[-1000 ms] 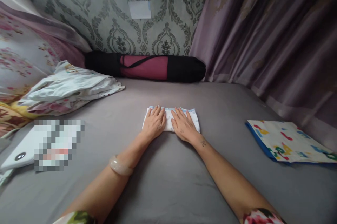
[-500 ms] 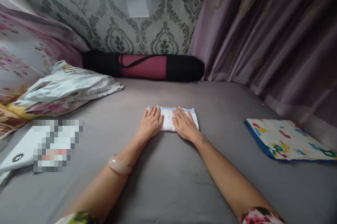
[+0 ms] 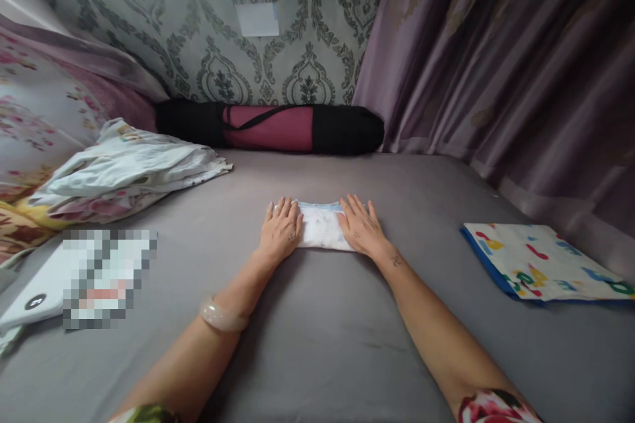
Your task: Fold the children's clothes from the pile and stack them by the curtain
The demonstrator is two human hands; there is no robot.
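Note:
A small folded white cloth [image 3: 320,228] with faint prints and a light blue edge along its far side lies flat on the grey sheet [image 3: 317,337]. On its left end my left hand [image 3: 282,228] rests palm down, fingers stretched forward. My right hand [image 3: 363,224] lies the same way over the right end, its fingers somewhat spread. Between the two hands the middle of the cloth shows. The ends under my palms are hidden. What kind of garment or cloth it is, I cannot tell.
At the right lies a folded colourful printed cloth [image 3: 540,261] with a blue underside. A black and pink long bag [image 3: 270,127] lies against the wall. Crumpled pale fabric [image 3: 133,161] and a white item [image 3: 37,284] beside a blurred patch are at left. Purple curtains [image 3: 446,46] hang right.
My hands have slid apart over the cloth, the right one further to the right and slightly forward, the left one slightly left. More of the cloth's middle now shows.

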